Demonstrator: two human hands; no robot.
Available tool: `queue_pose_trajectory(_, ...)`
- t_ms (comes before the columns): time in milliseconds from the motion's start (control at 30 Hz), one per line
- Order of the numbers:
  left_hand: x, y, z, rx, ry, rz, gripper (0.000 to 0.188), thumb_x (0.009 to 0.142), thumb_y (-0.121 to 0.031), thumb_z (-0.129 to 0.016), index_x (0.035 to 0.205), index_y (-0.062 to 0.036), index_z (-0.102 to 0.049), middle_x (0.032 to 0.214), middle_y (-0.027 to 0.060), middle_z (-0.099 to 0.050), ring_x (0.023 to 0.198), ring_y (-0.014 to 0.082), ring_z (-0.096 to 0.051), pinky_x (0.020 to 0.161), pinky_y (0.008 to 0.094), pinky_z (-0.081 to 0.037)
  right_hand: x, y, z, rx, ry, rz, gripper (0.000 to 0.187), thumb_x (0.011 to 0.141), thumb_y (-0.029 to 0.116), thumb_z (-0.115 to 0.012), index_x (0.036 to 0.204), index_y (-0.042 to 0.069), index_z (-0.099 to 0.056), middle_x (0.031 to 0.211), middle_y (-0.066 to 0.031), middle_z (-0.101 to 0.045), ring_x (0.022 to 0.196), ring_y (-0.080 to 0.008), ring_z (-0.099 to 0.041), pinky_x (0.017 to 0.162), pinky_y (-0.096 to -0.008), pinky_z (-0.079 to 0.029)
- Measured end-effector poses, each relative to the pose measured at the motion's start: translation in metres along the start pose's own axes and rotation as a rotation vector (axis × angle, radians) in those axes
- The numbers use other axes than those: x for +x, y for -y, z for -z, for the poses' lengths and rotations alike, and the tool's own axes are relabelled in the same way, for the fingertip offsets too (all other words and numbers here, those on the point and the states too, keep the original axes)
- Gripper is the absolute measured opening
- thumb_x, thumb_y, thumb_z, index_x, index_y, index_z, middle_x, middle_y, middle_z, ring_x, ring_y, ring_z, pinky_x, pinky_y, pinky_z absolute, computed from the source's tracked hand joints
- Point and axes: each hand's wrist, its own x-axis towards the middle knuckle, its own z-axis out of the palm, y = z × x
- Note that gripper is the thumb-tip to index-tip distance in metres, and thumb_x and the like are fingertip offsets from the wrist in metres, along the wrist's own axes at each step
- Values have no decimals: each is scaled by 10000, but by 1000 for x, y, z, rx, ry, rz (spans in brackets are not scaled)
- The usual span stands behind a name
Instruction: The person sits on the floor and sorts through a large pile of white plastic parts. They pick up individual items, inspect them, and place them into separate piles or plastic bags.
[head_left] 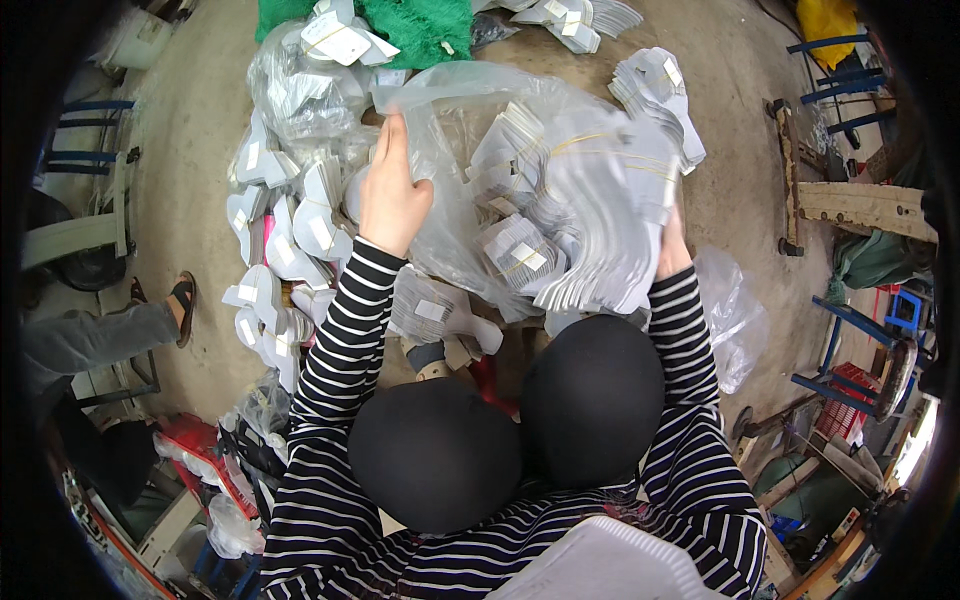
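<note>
My left hand (393, 198) grips the edge of a clear plastic bag (432, 150), its fingers pointing away from me and partly hidden. On the right, my right hand (676, 243) holds a thick bundle of curved grey cut pieces (600, 215) tied with a yellowish band. The bundle is tilted over the bag and slightly blurred; it hides most of the right fingers. Smaller banded stacks of grey pieces (520, 250) with white labels lie beside it, in or under the bag; I cannot tell which.
Labelled stacks of grey pieces (285, 235) pile up on the left, below a filled clear bag (300, 85). Green cloth (415, 30) lies at the back. An empty-looking bag (732, 315) rests at right. Another person's sandalled foot (183, 305) is at left; stools and wooden frames (865, 205) stand right.
</note>
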Motion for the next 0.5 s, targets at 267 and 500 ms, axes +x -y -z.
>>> queue_pose_trajectory(267, -13, -34, 11, -118, 40, 71, 905, 719, 83, -558, 1551, -13, -214, 1554, 236, -336, 1385, 375, -415, 1051, 364, -437, 64, -36, -124, -197, 545, -292, 545, 1004, 508, -461, 1329, 88, -581, 1365, -88, -599, 1227, -252, -558, 1087, -430, -397)
queue_pose_trajectory(500, -2, 20, 12, -95, 177, 132, 912, 685, 116, -543, 1546, -91, -325, 1478, 151, -492, 1200, 273, -525, 858, 282, -476, 122, -52, -158, -868, 665, 90, 633, 970, 450, -586, 1461, 78, -441, 1445, -92, -493, 1332, -209, -429, 1144, -354, -308)
